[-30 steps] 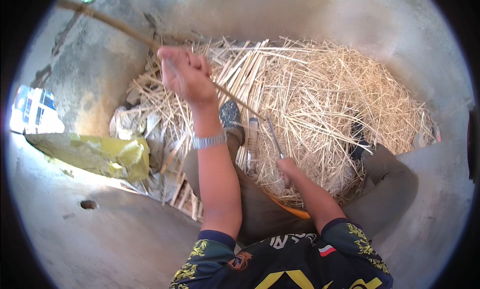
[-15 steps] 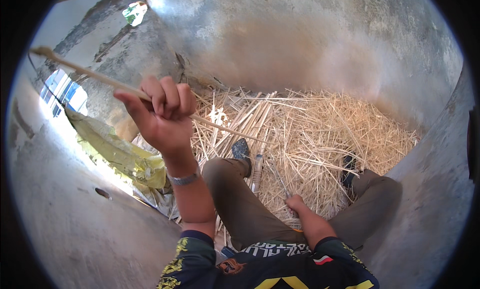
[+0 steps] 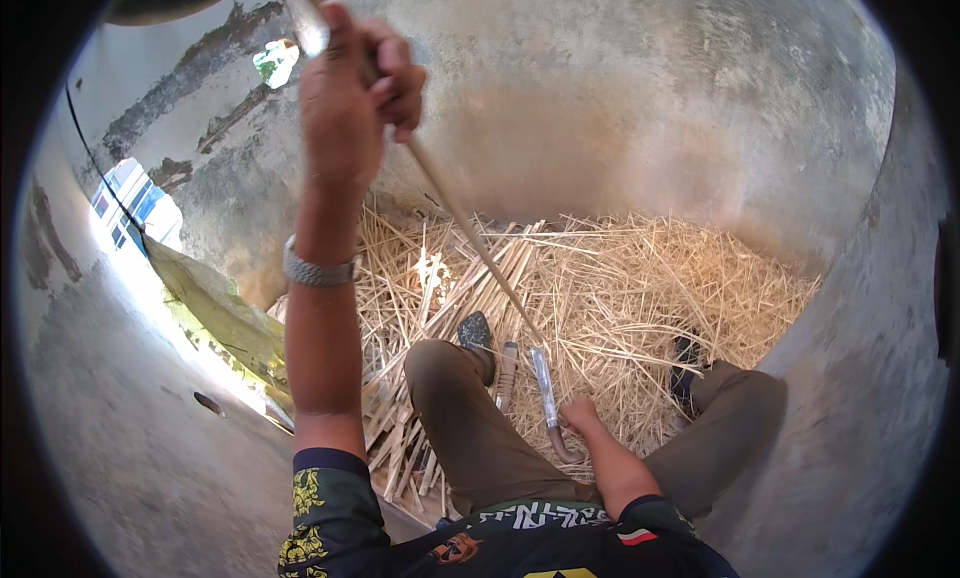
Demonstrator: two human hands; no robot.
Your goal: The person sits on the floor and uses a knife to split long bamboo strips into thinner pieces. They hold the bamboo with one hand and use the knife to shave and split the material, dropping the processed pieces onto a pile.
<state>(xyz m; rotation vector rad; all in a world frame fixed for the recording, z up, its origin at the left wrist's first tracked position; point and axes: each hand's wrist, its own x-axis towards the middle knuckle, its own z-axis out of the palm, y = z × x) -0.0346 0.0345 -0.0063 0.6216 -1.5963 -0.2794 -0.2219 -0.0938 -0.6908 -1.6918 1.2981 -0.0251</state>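
Note:
My left hand point(image 3: 350, 103) is raised high at the upper left, fingers closed around a long, thin bamboo strip point(image 3: 470, 236). The strip slants from the top of the view down to the right, its lower end close to the tip of a knife point(image 3: 543, 383). Between my legs, my right hand point(image 3: 579, 414) is closed at the knife, where the shiny blade meets a curved brown handle. Its fingers are partly hidden. Left of the knife, near my left shoe, lies another tool point(image 3: 507, 373) with a ridged, pale handle.
Straw-like shavings point(image 3: 690, 278) cover the floor. Several split bamboo strips point(image 3: 395, 428) lie beside my left leg. Rough concrete walls point(image 3: 640, 98) curve closely around me. At the left, a yellow-green sheet point(image 3: 225, 318) hangs by a bright opening, with a dark cord above it.
My left hand has risen and turned, swinging the bamboo strip from a shallow slant to a steep one. The knife has turned, so its broad blade and curved handle now show.

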